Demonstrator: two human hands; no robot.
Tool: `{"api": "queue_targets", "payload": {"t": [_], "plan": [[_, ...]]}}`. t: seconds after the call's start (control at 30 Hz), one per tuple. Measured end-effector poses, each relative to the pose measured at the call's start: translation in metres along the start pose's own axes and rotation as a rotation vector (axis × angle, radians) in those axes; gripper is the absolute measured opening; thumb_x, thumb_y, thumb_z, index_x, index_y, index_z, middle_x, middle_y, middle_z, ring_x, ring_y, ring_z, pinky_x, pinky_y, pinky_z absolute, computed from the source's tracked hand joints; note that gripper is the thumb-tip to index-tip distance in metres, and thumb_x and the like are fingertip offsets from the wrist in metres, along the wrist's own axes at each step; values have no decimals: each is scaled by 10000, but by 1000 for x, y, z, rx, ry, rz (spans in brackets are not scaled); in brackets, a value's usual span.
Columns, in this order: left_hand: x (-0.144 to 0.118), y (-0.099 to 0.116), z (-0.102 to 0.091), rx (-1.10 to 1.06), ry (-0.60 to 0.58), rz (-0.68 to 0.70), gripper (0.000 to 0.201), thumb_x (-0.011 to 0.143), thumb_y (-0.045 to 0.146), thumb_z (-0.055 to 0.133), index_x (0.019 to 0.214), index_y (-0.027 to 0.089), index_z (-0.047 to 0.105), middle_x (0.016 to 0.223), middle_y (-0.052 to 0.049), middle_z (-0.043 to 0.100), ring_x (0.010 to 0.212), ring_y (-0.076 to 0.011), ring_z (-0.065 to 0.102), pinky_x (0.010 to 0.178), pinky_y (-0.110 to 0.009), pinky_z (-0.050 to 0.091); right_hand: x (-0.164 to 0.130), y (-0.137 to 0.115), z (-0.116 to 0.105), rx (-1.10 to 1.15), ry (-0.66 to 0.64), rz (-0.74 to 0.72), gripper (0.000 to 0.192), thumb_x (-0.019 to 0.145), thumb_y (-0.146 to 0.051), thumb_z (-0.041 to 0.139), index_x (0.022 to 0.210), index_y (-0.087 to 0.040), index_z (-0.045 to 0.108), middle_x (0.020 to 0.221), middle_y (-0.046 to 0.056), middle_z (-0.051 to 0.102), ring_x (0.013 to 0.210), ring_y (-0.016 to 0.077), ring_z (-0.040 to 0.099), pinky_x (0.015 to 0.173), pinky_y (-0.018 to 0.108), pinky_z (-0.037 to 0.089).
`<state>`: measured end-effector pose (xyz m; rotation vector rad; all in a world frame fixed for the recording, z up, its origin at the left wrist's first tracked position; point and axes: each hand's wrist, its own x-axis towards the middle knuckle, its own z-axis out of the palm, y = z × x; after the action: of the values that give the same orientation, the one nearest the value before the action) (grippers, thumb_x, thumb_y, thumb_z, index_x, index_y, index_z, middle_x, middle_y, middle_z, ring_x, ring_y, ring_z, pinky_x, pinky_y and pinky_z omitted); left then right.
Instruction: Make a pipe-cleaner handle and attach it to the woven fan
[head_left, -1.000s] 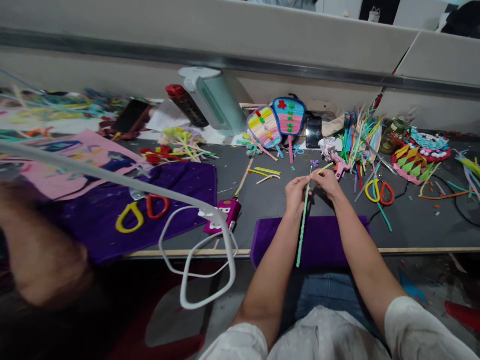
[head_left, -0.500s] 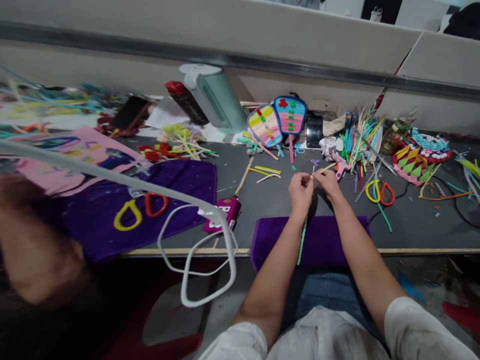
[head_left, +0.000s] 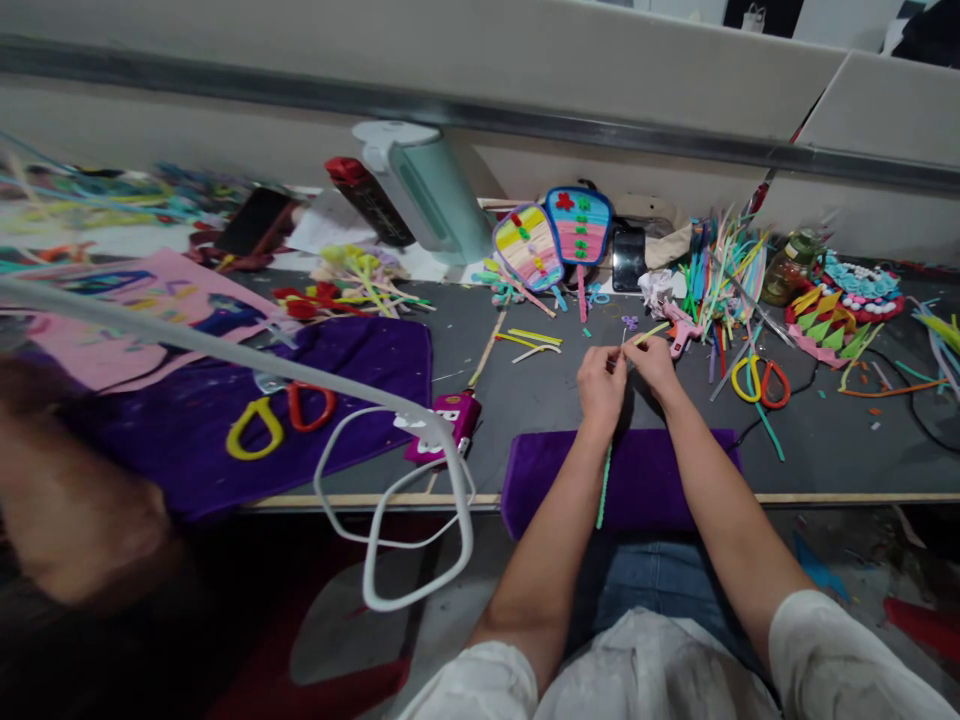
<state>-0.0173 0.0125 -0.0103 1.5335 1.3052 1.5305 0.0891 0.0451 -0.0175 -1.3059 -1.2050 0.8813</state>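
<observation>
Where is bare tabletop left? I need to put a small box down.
Bare grey table lies between the pink tool and the left hand, above the purple cloth. More lies right of the scissors, though a black cable crosses it. The back edge around the pipe cleaners is crowded.

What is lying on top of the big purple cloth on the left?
On the big purple cloth lie scissors with one yellow and one red handle. A pink sheet overlaps its far edge; the blades and that edge are covered.

green pipe cleaner (head_left: 604,485) top hidden behind left hand (head_left: 601,378)
</observation>
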Motion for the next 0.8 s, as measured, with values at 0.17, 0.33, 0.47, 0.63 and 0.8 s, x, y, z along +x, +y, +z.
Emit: {"api": "queue_targets", "payload": {"t": [0.17, 0.33, 0.47, 0.63, 0.8], "plan": [[0, 1, -1, -66, 20, -33, 44, 749, 209, 668, 707, 202, 678, 720, -31, 557, 668, -161, 472, 708, -263, 394, 0, 2, 0, -8, -1, -21, 130, 658, -298, 571, 615, -179, 603, 641, -13, 600, 649, 132, 527, 659, 250, 413], [3, -4, 1, -125, 53, -107, 47, 706, 225, 708, 693, 184, 691, 694, -23, 607, 619, -131, 501, 610, -228, 394, 0, 1, 0, 0, -16, -33, 136, 664, -305, 571, 618, -180, 598, 634, -14, 593, 635, 131, 522, 644, 250, 403], [6, -6, 3, -248, 10, -330, 160, 682, 308, 723, 720, 157, 690, 595, 4, 589, 473, -95, 485, 454, -202, 349, 0, -1, -2, 9, -30, -52, 133, 674, -300, 566, 629, -180, 601, 647, -7, 602, 629, 130, 529, 640, 248, 405], [8, -5, 1, -428, -56, -561, 287, 604, 363, 774, 740, 138, 658, 623, 1, 605, 424, -82, 519, 366, -173, 331, -1, -4, -5, -19, -72, -60, 141, 689, -296, 551, 646, -178, 613, 639, -7, 605, 618, 129, 530, 626, 244, 403], [11, -8, -3, -589, -142, -675, 274, 576, 309, 794, 717, 122, 651, 603, -3, 601, 403, -69, 492, 347, -179, 336, -2, -7, -7, 77, -122, -25, 128, 668, -294, 577, 657, -170, 607, 608, -22, 569, 575, 113, 502, 589, 239, 389]]}}
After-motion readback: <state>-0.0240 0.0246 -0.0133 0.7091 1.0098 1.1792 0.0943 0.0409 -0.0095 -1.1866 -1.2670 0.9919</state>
